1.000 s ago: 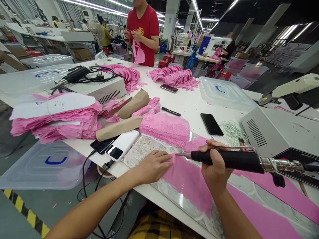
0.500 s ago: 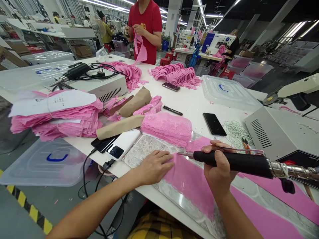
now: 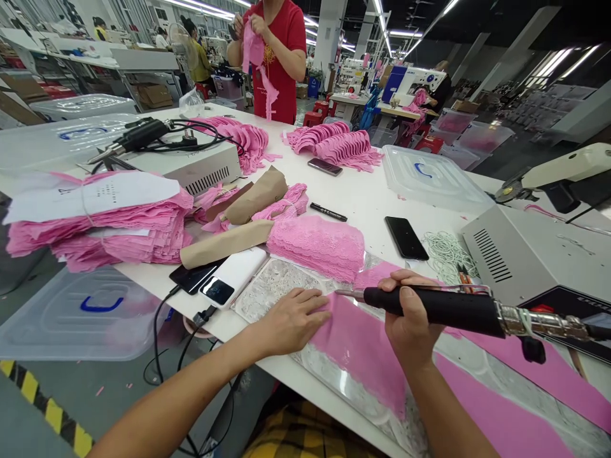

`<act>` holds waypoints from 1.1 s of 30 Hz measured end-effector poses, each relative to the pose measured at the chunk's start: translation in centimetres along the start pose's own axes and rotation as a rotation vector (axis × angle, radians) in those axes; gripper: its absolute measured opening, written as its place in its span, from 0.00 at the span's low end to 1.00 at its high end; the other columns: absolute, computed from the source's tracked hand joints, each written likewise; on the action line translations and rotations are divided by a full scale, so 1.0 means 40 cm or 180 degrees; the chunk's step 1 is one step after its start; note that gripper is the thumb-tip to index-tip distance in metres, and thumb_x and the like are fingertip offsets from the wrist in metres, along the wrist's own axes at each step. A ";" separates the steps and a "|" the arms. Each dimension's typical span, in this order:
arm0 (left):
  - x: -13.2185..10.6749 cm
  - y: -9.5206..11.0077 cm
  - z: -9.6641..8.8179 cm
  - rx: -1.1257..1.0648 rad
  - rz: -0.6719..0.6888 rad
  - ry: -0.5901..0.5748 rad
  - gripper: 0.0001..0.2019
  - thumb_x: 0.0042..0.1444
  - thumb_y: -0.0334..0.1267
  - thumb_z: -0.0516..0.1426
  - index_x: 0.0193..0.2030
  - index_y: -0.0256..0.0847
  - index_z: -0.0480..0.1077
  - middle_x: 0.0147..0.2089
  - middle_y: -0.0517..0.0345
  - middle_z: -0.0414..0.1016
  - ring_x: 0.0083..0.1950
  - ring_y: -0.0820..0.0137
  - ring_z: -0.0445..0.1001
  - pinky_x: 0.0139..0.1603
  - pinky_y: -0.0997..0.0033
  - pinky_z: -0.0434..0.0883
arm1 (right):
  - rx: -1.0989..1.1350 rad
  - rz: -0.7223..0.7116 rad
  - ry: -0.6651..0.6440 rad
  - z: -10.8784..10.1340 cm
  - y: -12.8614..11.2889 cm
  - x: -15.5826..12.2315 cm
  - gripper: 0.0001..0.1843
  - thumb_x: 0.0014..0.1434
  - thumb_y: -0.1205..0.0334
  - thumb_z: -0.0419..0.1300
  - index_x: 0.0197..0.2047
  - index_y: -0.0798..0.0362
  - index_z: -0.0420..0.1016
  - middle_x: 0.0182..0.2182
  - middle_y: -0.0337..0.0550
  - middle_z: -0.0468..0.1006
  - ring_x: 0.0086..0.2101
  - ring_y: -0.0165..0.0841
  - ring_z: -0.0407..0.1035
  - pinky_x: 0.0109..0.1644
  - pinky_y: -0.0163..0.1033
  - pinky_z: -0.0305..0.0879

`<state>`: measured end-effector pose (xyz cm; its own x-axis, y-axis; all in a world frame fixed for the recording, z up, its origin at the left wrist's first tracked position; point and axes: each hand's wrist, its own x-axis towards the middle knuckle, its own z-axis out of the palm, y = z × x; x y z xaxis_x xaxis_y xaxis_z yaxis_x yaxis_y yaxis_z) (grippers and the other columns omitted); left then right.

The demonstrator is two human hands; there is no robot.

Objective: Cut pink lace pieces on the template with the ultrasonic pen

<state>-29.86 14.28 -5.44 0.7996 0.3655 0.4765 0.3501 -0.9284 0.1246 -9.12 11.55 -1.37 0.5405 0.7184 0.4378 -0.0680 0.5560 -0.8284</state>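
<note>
My left hand (image 3: 296, 318) lies flat on the left edge of a pink fabric piece (image 3: 360, 346), fingers stretched out together. The fabric rests on a patterned board (image 3: 272, 286) with a shiny, clear surface. My right hand (image 3: 413, 324) is closed round a black-handled tool (image 3: 443, 310) with a thin metal tip and a metal rear end. The tip points left and meets the fabric's upper edge, just beside my left fingertips. Beyond it sits a stack of pink lace pieces (image 3: 317, 248). More pink fabric (image 3: 491, 407) spreads under and right of my right forearm.
Left of the board are a white power bank (image 3: 243, 270), a dark phone and cables. Bundled pink pieces (image 3: 119, 219) lie farther left. A black phone (image 3: 405, 238), pale green strings (image 3: 449, 257) and a grey machine box (image 3: 529, 254) are at right. A person in red (image 3: 286, 70) stands across the table.
The tool tip has shifted very slightly left along the fabric edge; my left hand stays nearly in place. The person across has raised the pink piece in their hands.
</note>
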 end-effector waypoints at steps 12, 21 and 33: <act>0.016 0.005 -0.026 0.0026 0.0069 0.0084 0.13 0.69 0.33 0.48 0.51 0.36 0.73 0.54 0.47 0.77 0.58 0.59 0.72 0.52 0.58 0.72 | -0.0323 -0.0157 0.0492 -0.101 -0.126 0.024 0.08 0.48 0.62 0.63 0.34 0.52 0.73 0.32 0.38 0.74 0.28 0.30 0.69 0.41 0.45 0.69; 0.142 0.168 0.073 -0.0197 0.0339 -0.0105 0.13 0.68 0.32 0.49 0.49 0.34 0.73 0.53 0.45 0.77 0.58 0.59 0.73 0.56 0.58 0.72 | -0.0451 -0.0225 0.0894 -0.246 -0.147 0.007 0.07 0.44 0.63 0.61 0.30 0.54 0.74 0.30 0.39 0.75 0.23 0.29 0.68 0.34 0.42 0.68; 0.168 0.210 0.149 -0.0116 0.0263 -0.0359 0.18 0.71 0.38 0.46 0.63 0.34 0.64 0.64 0.47 0.69 0.67 0.57 0.66 0.66 0.52 0.66 | -0.0219 -0.0141 0.1057 -0.291 -0.152 -0.008 0.08 0.46 0.62 0.61 0.33 0.53 0.73 0.32 0.40 0.74 0.25 0.28 0.68 0.35 0.43 0.69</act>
<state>-18.64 9.32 -6.38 0.8753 0.2911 0.3860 0.2646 -0.9567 0.1215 0.89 3.07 -0.54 0.7860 0.5125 0.3457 0.0123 0.5461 -0.8376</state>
